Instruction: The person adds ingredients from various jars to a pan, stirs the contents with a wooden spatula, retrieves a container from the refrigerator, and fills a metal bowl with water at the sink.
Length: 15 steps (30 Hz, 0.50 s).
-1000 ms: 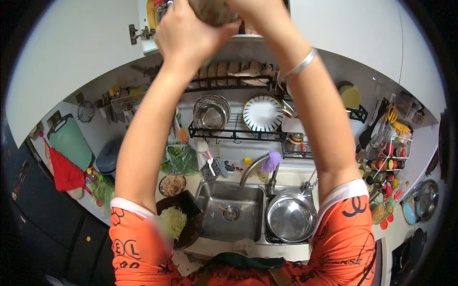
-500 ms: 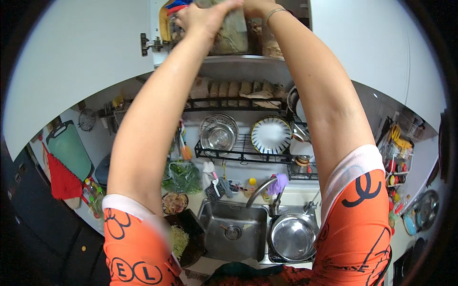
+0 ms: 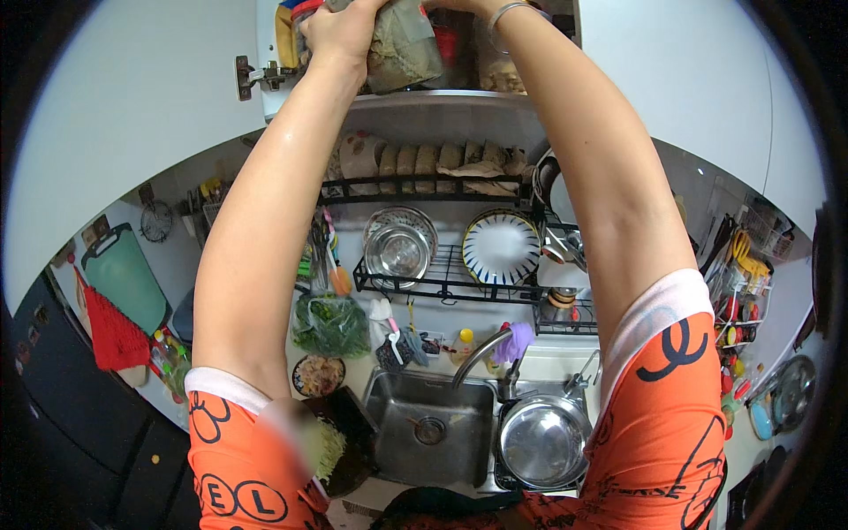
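Both my arms reach up into an open wall cupboard (image 3: 424,95). My left hand (image 3: 340,37) is closed on a clear bag of greenish-grey dried stuff (image 3: 402,51), which sits tilted near the shelf's front edge. Its thumb lies along the bag's top. My right hand (image 3: 468,5), with a bracelet at the wrist, is at the top edge of the picture to the right of the bag; its fingers are mostly cut off. Beside the left hand is a container with a red lid (image 3: 305,11). A clear jar with pale contents (image 3: 502,71) stands below the right wrist.
The cupboard's left door (image 3: 132,88) hangs open on its hinge. Below are a black dish rack (image 3: 446,287) with bowls and a striped plate (image 3: 502,249), a steel sink (image 3: 389,442), a metal pot (image 3: 543,442), a bag of greens (image 3: 331,325) and a dark pan (image 3: 358,433).
My left hand and the bag have shifted left, and the bag tilts more. A red thing behind it now shows. My right hand has moved slightly left.
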Tool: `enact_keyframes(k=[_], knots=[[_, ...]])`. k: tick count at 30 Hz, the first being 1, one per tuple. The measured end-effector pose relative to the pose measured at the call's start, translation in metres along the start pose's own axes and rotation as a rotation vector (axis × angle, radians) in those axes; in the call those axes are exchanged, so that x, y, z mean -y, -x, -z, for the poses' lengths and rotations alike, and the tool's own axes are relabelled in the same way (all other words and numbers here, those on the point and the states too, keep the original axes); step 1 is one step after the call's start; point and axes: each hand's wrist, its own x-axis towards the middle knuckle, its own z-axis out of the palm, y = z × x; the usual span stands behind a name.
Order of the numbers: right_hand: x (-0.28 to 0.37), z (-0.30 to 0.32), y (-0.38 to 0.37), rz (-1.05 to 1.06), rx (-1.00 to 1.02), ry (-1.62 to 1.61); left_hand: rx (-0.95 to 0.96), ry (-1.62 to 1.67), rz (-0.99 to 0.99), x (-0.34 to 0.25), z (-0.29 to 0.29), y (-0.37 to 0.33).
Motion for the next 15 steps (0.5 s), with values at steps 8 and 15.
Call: enact_keyframes(k=[8,15], knots=[[0.010,0.001,-0.014,-0.026,-0.038,-0.089,-0.042,-0.228,-0.135,0.007,-0.004,-0.006],[0.007,0.042,-0.022,0.089,-0.574,-0.314,-0.309,-0.782,-0.118,-0.002,-0.015,0.000]])
